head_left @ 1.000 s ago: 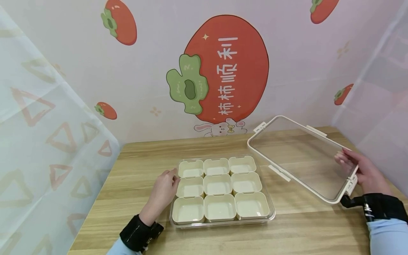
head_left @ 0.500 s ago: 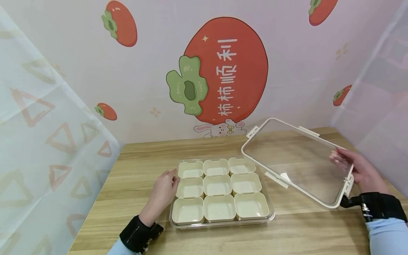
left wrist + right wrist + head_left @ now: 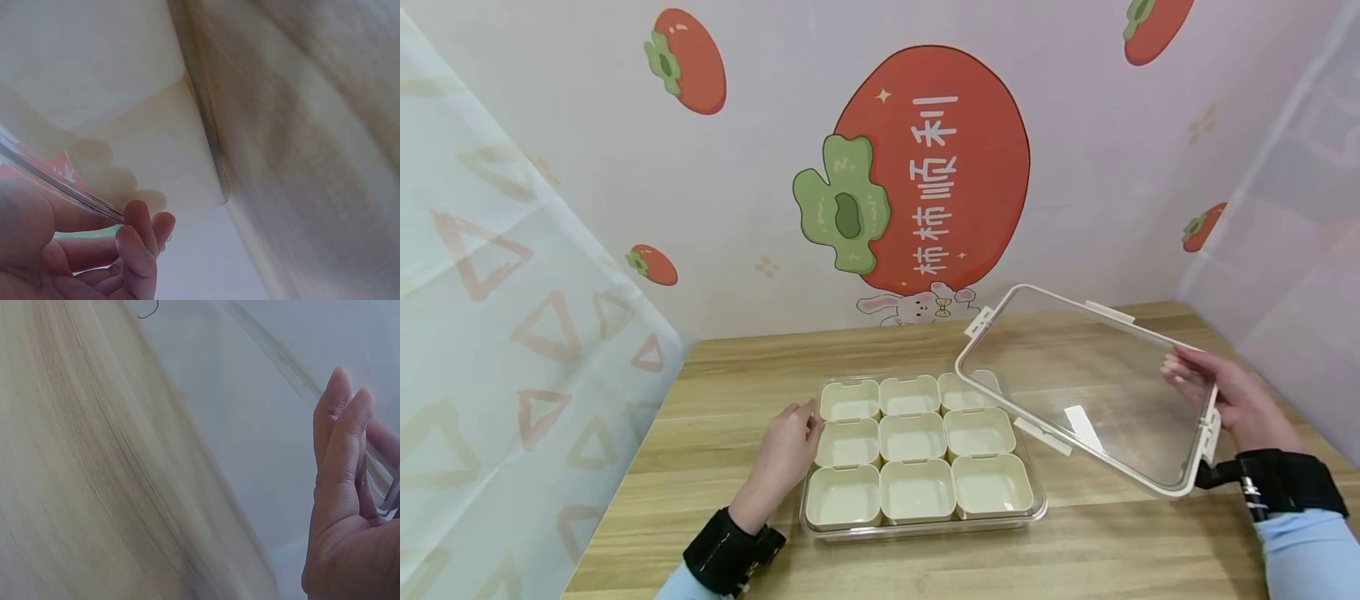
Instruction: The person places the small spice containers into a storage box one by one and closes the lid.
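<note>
A clear plastic storage box (image 3: 925, 528) stands in the middle of the wooden table. Several cream-coloured small bins (image 3: 917, 493) fill it in rows, all without lids. At the box's left side, my left hand (image 3: 782, 446) pinches the rim; in the left wrist view the fingertips (image 3: 140, 219) lie against the clear edge. My right hand (image 3: 1236, 396) grips the right end of a clear lid (image 3: 1120, 400) with a cream frame and side clips. The lid is held tilted in the air, its left corner overlapping the back right bin in the head view.
The wooden table (image 3: 700, 467) reaches to a printed cloth backdrop (image 3: 737, 167) with persimmon drawings. Cloth walls close in the left and right sides. Bare wood shows on both sides of the box.
The lid has moved left and slightly down with my right hand, and its corner now overlaps the back right bin. My left hand has stayed at the box's rim.
</note>
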A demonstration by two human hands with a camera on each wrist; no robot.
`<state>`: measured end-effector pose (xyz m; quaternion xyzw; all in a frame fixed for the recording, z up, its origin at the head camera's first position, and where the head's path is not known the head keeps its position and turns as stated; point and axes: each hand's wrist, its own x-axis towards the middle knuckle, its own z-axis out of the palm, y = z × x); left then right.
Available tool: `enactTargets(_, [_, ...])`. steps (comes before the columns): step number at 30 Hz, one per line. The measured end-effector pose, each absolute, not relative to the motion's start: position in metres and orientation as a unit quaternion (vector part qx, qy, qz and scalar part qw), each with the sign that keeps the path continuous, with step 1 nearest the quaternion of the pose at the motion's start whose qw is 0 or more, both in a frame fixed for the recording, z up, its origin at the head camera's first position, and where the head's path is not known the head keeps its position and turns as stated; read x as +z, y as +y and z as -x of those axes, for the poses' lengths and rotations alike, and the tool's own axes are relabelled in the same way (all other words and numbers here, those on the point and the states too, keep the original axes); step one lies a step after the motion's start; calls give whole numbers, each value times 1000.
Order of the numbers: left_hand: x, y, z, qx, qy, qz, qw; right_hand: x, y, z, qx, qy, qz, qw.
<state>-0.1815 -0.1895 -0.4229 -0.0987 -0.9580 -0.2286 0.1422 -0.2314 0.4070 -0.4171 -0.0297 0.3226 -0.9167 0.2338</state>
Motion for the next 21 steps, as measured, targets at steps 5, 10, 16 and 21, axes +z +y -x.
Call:
enactTargets(5, [-424,-190,181,-226,-959,99,140,-418,402,234,-913,318,50,250])
enactTargets(10, [-424,-190,181,-222,-959,99,144,-418,399,236,-913,325,47,244])
enactTargets(16, [-424,-190,181,-220,-958,102,152,-417,396,237,-911,323,54,250])
enactTargets(21, [-423,-188,181,-224,-958,100,152,-416,392,238,-907,327,54,259])
